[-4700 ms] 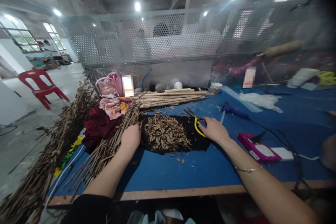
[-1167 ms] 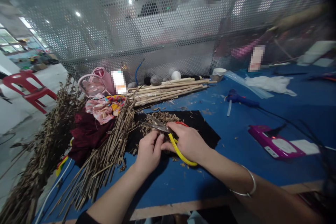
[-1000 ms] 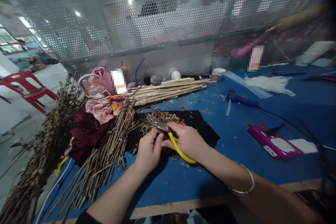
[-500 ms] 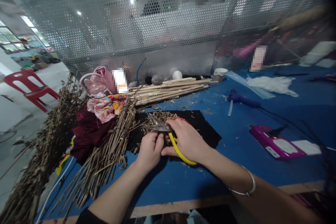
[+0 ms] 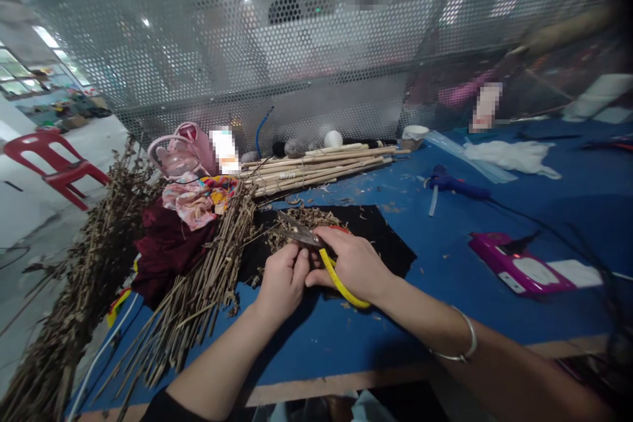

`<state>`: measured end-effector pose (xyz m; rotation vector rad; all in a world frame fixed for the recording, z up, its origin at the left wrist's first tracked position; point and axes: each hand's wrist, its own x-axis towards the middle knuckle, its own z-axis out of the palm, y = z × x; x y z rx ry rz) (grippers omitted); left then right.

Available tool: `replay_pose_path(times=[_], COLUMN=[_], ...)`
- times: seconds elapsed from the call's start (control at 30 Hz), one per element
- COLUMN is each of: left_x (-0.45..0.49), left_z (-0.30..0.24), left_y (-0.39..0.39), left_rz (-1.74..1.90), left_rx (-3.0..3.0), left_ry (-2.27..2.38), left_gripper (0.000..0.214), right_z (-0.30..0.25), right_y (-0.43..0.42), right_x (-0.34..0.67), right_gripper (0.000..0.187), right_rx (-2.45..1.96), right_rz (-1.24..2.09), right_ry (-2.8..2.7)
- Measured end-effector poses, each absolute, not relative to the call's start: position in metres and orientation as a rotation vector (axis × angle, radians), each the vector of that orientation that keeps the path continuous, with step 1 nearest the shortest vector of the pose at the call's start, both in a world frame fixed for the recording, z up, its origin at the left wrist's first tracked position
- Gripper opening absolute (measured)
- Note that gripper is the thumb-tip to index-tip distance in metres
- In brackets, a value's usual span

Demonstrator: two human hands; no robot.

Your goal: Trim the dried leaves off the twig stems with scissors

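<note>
My right hand (image 5: 357,262) is wrapped round a pair of scissors (image 5: 341,285) with yellow and red handles. The metal blades point left and stand slightly apart, just above my left hand (image 5: 283,277). That hand is closed, thumb against the fingers; whatever it pinches is hidden behind them. Under and beyond both hands lies a black cloth (image 5: 395,247), with crumbled dried leaves (image 5: 321,216) heaped on it. Left of my left hand, a bundle of dried stems (image 5: 198,303) spreads over the blue table (image 5: 316,356).
More dried plants (image 5: 64,316) hang at the left edge, near dark red fabric (image 5: 171,257). Pale wooden sticks (image 5: 316,168) lie at the back before a perforated metal screen (image 5: 198,66). A blue glue gun (image 5: 457,186), its cord and a purple device (image 5: 519,267) occupy the right.
The scissor blades have come closer together. My hands stay almost in place, and the view has shifted slightly.
</note>
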<state>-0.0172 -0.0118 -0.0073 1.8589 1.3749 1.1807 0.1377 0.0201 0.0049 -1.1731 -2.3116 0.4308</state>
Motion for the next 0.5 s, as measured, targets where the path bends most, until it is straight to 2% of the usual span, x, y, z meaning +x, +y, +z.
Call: replay_pose_path(times=[0.13,0.5], left_x=[-0.0171,-0.0176], left_z=[-0.0042,-0.0023], left_y=[-0.0124,-0.0135], left_rz=[1.176,1.211], left_rx=[1.832,1.685], left_ry=[1.360,1.302], left_gripper=[0.023,0.021], right_z=[0.0074,0.0075], right_y=[0.0212,0.0221], right_x=[0.1396,0.1393], right_gripper=[0.053,0.045], right_rx=[-1.207,-1.257], right_rz=[0.444,0.483], right_ry=[-2.330,-2.312])
